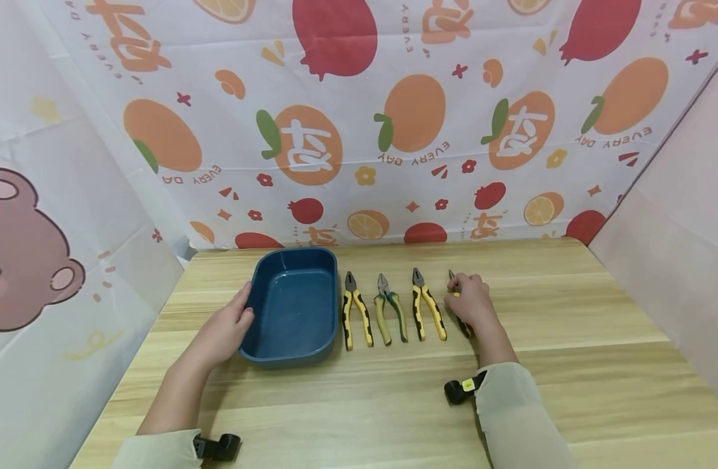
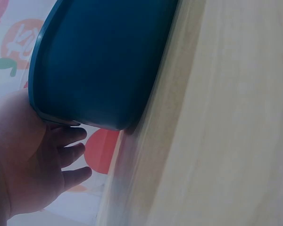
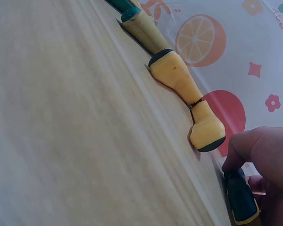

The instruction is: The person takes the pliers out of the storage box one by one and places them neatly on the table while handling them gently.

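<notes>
A dark blue, rounded rectangular plastic bin point(image 1: 288, 359) stands on the wooden table with nothing in it. My left hand point(image 1: 227, 329) rests against the bin's left side, its fingers fairly straight in the left wrist view. At the right end of a row of pliers, my right hand point(image 1: 470, 301) pinches a black-and-yellow pair of pliers point(image 1: 464, 327); the hand hides much of it. To its left lie yellow-and-black pliers point(image 1: 428, 306), green-handled pliers point(image 1: 391, 309) and another yellow-and-black pair point(image 1: 356, 311), jaws pointing away from me. A dark handle point(image 3: 242, 200) shows under the right fingers.
The light wooden table point(image 1: 382, 404) reaches back to a fruit-print curtain point(image 1: 359, 176). White cloth point(image 1: 670, 208) hangs on the right side, and a bear-print cloth point(image 1: 30, 260) on the left. The bin stands close beside the leftmost pliers.
</notes>
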{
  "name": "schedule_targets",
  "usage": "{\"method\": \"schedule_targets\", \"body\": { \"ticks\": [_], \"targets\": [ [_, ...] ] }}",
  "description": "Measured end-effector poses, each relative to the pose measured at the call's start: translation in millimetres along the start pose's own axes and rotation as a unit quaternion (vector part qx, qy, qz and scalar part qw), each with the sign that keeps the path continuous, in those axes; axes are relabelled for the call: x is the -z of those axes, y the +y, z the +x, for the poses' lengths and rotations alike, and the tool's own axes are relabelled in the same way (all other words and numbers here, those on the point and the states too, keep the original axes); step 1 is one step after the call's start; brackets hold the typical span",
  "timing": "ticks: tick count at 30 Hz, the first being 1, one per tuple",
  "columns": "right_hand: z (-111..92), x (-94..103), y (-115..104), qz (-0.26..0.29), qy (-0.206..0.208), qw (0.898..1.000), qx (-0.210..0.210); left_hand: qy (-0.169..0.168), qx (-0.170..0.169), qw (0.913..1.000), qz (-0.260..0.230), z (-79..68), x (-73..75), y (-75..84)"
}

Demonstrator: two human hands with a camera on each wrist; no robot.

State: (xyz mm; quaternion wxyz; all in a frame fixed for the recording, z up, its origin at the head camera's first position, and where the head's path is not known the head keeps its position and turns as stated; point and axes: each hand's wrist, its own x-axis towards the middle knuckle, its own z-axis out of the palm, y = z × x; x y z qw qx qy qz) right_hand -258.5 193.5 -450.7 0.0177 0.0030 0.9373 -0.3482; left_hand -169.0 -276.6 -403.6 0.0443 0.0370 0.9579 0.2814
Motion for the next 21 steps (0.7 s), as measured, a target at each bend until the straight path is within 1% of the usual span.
{"method": "schedule_targets", "body": {
  "ticks": [6,12,17,19,21],
  "targets": [
    [-0.5,-0.5,-0.9,0.002,-0.002,1.000,0.001,-0.001,-0.001,1.0000,0.000,-0.6,1.0,-1.5],
    [-0.3,-0.3,-2.5,-0.005,-0.001,1.000,0.001,-0.015,0.007,0.9998,-0.007,-1.7,4.8,-2.4],
    [0.3,0.2,-4.3,-0.010,0.003,1.000,0.000,-0.028,0.013,0.9988,-0.038,-6.9,13.2,-0.5],
    [-0.1,0.2,-5.3,-0.011,0.007,1.000,-0.003,-0.026,0.014,0.9981,-0.053,-9.8,17.8,1.1],
    [-0.5,0.5,-6.9,-0.013,0.017,1.000,-0.001,-0.017,0.013,0.9979,-0.062,-12.0,22.0,4.2]
  ]
}}
